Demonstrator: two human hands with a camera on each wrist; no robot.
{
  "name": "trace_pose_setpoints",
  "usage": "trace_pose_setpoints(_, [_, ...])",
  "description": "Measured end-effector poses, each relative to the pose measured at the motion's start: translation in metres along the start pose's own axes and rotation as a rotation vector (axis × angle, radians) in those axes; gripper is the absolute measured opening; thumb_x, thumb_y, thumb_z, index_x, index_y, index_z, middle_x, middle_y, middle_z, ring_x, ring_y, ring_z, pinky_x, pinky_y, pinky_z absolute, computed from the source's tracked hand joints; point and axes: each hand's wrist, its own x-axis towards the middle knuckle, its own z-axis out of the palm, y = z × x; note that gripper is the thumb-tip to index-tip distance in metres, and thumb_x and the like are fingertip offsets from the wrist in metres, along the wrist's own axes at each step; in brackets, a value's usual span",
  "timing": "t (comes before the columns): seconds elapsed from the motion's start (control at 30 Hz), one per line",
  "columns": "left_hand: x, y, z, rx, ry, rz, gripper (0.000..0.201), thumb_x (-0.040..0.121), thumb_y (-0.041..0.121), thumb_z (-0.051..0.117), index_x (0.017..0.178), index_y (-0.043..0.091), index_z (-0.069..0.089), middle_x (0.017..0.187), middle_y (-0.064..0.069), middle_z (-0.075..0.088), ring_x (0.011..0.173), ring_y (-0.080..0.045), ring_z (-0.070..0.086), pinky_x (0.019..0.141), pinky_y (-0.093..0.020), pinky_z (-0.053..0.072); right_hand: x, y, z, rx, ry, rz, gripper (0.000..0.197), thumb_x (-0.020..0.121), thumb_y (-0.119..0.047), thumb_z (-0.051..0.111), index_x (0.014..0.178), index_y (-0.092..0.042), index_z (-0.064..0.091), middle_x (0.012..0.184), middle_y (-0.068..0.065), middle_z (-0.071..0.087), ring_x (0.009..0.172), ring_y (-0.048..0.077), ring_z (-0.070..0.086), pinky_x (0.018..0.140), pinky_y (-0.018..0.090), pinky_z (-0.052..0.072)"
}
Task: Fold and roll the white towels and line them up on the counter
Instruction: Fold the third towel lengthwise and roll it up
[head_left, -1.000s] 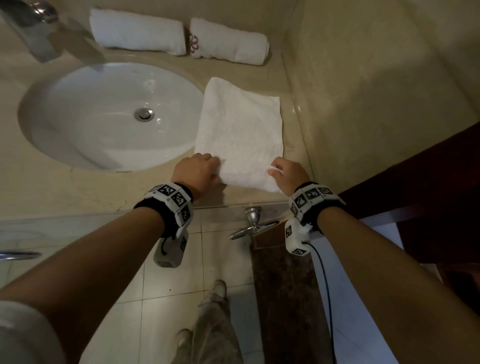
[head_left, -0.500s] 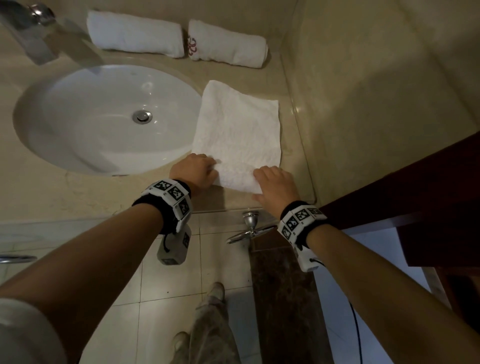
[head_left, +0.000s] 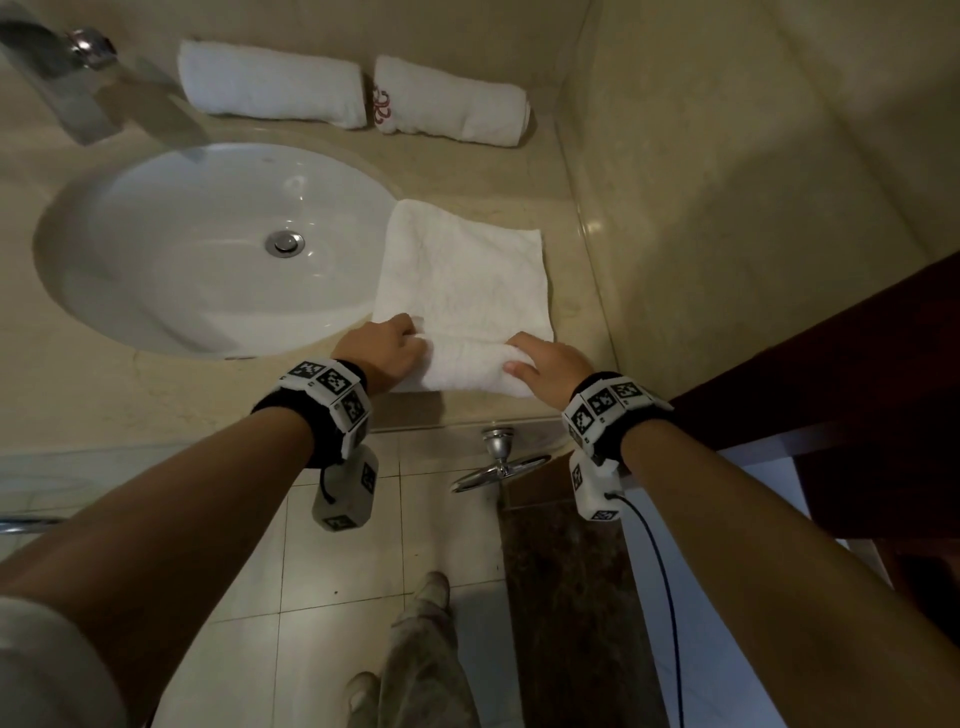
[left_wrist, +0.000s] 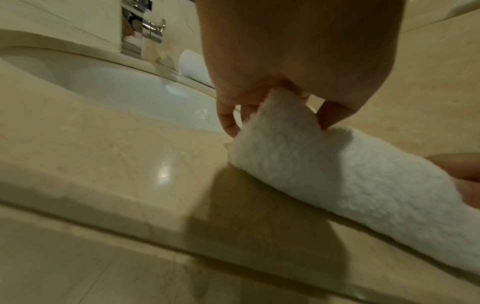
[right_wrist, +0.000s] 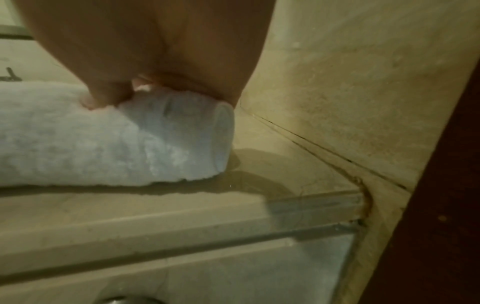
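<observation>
Hands: left hand (head_left: 387, 349) and right hand (head_left: 546, 364) each pinch the white terry towel (head_left: 462, 291), half-rolled at the beige stone counter (head_left: 156, 395) front edge.
Risk: uneven pressure could skew or loosen the roll.

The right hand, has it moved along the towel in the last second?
Yes. The right hand shifted left from the towel's corner, then back toward the side wall, now gripping the rolled edge.

1. Beige marble counter (head_left: 156, 395), glossy, with an oval white undermount sink (head_left: 218, 244) and chrome drain (head_left: 284, 243).
2. Chrome faucet (head_left: 67, 67) at back left.
3. Beige stone wall (head_left: 727, 182) on the right.
4. Pale tiled floor (head_left: 311, 597), dark mat (head_left: 566, 613).
5. Dark wood door (head_left: 857, 389) far right.
6. Dim, warm light.
</observation>
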Motion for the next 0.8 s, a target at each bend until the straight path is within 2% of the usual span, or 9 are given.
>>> trace_pose_setpoints(0.07, [0.000, -0.001, 0.001, -0.067, 0.029, -0.028, 0.029, 0.093, 0.030, 0.040, 0.114, 0.012, 0.045, 0.109, -0.020, 0.059, 0.089, -0.030, 0.049, 0.077, -0.031, 0.034, 0.004, 0.000, 0.000, 0.032, -0.007, 0.023, 0.030, 0.096, -0.041, 0.041, 0.116, -0.020, 0.047, 0.103, 0.004, 0.060, 0.094, 0.029, 0.060, 0.079, 0.033, 0.045])
trace_pose_setpoints(0.17, [-0.002, -0.003, 0.004, -0.113, 0.105, 0.002, 0.027, 0.090, 0.024, 0.048, 0.111, 0.009, 0.043, 0.100, -0.017, 0.056, 0.084, -0.030, 0.050, 0.073, -0.035, 0.038, 0.009, 0.000, 0.000, 0.088, -0.005, 0.036, 0.024, 0.094, -0.046, 0.042, 0.105, -0.024, 0.044, 0.106, 0.000, 0.057, 0.090, 0.029, 0.061, 0.080, 0.036, 0.050])
trace_pose_setpoints(0.27, [0.000, -0.008, 0.006, 0.167, 0.340, 0.189, 0.025, 0.086, 0.019, 0.053, 0.106, 0.005, 0.057, 0.108, -0.018, 0.058, 0.097, -0.036, 0.053, 0.075, -0.042, 0.042, 0.012, -0.004, -0.002, 0.120, 0.007, 0.048, 0.022, 0.096, -0.041, 0.043, 0.102, -0.021, 0.047, 0.104, 0.006, 0.061, 0.086, 0.029, 0.060, 0.074, 0.031, 0.045])
trace_pose_setpoints(0.4, [0.000, -0.012, 0.007, 0.271, 0.340, 0.458, 0.041, 0.084, 0.037, 0.039, 0.079, 0.006, 0.065, 0.083, -0.013, 0.065, 0.075, -0.034, 0.060, 0.062, -0.036, 0.044, 0.013, -0.010, -0.005, 0.126, 0.031, 0.058, 0.027, 0.096, -0.037, 0.045, 0.109, -0.014, 0.051, 0.117, 0.012, 0.061, 0.094, 0.028, 0.058, 0.075, 0.029, 0.043])
trace_pose_setpoints(0.5, [-0.001, -0.015, 0.005, 0.327, 0.196, 0.405, 0.047, 0.076, 0.050, 0.064, 0.098, 0.008, 0.063, 0.105, -0.010, 0.063, 0.098, -0.030, 0.059, 0.081, -0.039, 0.045, 0.014, -0.012, -0.005, 0.065, 0.065, 0.096, 0.030, 0.097, -0.038, 0.043, 0.110, -0.012, 0.051, 0.104, 0.009, 0.060, 0.087, 0.026, 0.056, 0.070, 0.027, 0.040])
trace_pose_setpoints(0.57, [0.001, -0.017, 0.008, 0.389, 0.154, 0.391, 0.054, 0.072, 0.042, 0.072, 0.114, 0.010, 0.057, 0.122, -0.009, 0.057, 0.113, -0.029, 0.052, 0.092, -0.040, 0.040, 0.014, -0.015, -0.004, -0.059, 0.153, 0.075, 0.028, 0.096, -0.036, 0.045, 0.108, -0.012, 0.050, 0.103, 0.006, 0.057, 0.091, 0.025, 0.053, 0.074, 0.031, 0.041])
trace_pose_setpoints(0.63, [0.002, -0.016, 0.010, 0.386, 0.173, 0.399, 0.054, 0.073, 0.035, 0.072, 0.117, 0.010, 0.054, 0.125, -0.009, 0.056, 0.116, -0.030, 0.050, 0.094, -0.040, 0.039, 0.014, -0.018, 0.001, -0.244, 0.266, -0.040, 0.019, 0.095, -0.027, 0.049, 0.105, -0.012, 0.052, 0.107, 0.006, 0.055, 0.098, 0.025, 0.050, 0.084, 0.036, 0.041])
trace_pose_setpoints(0.7, [0.005, -0.015, 0.011, 0.381, 0.198, 0.395, 0.053, 0.075, 0.035, 0.071, 0.118, 0.009, 0.054, 0.124, -0.010, 0.056, 0.115, -0.030, 0.050, 0.095, -0.039, 0.039, 0.012, -0.019, 0.006, -0.304, 0.348, -0.204, 0.009, 0.093, -0.015, 0.052, 0.098, -0.010, 0.056, 0.102, 0.007, 0.058, 0.093, 0.026, 0.050, 0.083, 0.037, 0.043])
trace_pose_setpoints(0.8, [0.008, -0.010, 0.009, 0.316, 0.203, 0.363, 0.050, 0.079, 0.038, 0.067, 0.118, 0.008, 0.055, 0.120, -0.011, 0.059, 0.112, -0.030, 0.052, 0.093, -0.039, 0.041, 0.004, -0.018, 0.005, -0.252, 0.296, -0.240, 0.039, 0.087, -0.043, 0.058, 0.107, -0.010, 0.056, 0.107, 0.005, 0.057, 0.097, 0.024, 0.051, 0.084, 0.035, 0.042])
